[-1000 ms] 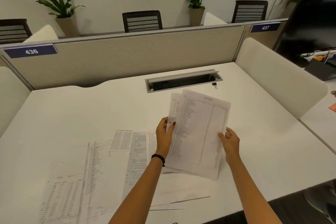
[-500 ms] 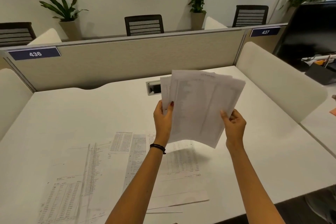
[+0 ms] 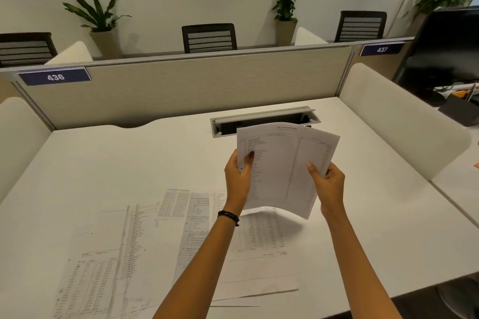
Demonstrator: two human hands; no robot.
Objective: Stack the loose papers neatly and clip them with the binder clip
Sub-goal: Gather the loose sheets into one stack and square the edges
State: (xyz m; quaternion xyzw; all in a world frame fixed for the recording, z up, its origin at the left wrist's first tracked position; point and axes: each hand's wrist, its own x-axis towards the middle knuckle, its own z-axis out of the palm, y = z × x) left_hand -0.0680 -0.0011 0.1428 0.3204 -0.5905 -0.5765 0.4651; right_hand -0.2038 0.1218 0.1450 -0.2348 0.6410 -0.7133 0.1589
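Note:
I hold a small sheaf of printed papers (image 3: 282,166) upright above the white desk (image 3: 103,158), tilted slightly to the right. My left hand (image 3: 238,179) grips its left edge, thumb on the front. My right hand (image 3: 328,184) grips the lower right edge. Several more printed sheets (image 3: 160,235) lie spread flat on the desk below and to the left of my hands, overlapping each other. The held papers hide the spot by the cable tray's right end, and no binder clip shows.
An open cable tray (image 3: 264,119) is set into the desk behind the held papers. A beige partition (image 3: 181,85) runs along the back, with a curved white divider (image 3: 404,122) on the right. A dark monitor (image 3: 445,44) stands beyond it.
Both hands lifted the papers off the desk and raised them, then lowered them a little. The sheets now sit more squarely together. The binder clip seen beside the tray a second ago is now hidden.

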